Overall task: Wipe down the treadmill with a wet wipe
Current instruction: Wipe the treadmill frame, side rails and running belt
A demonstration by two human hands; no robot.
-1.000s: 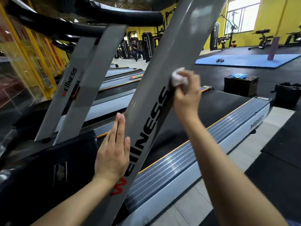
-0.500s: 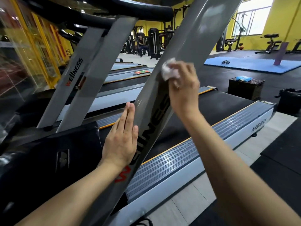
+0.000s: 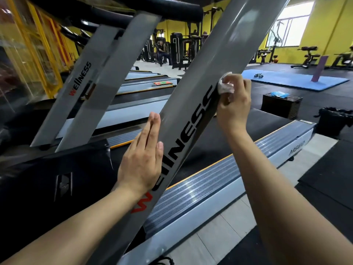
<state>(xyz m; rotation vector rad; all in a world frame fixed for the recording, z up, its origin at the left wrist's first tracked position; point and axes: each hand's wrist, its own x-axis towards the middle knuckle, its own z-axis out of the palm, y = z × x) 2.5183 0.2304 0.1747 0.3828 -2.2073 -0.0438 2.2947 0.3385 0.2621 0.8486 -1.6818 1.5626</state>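
Wipe (image 3: 226, 87) pinched by right hand (image 3: 234, 106) at upright's (image 3: 225, 60) edge.

A: Pretty bright overall, daylight's blowing out that window (image 3: 292, 27) top right.
B: Yep, glare streaks on the grey post (image 3: 235, 41), and the edges bend, fisheye style.

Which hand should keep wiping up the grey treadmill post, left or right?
Right. The right hand already pinches the wet wipe against the post, just past the lettering. The left hand lies flat lower on the post, holding nothing, probably steadying.
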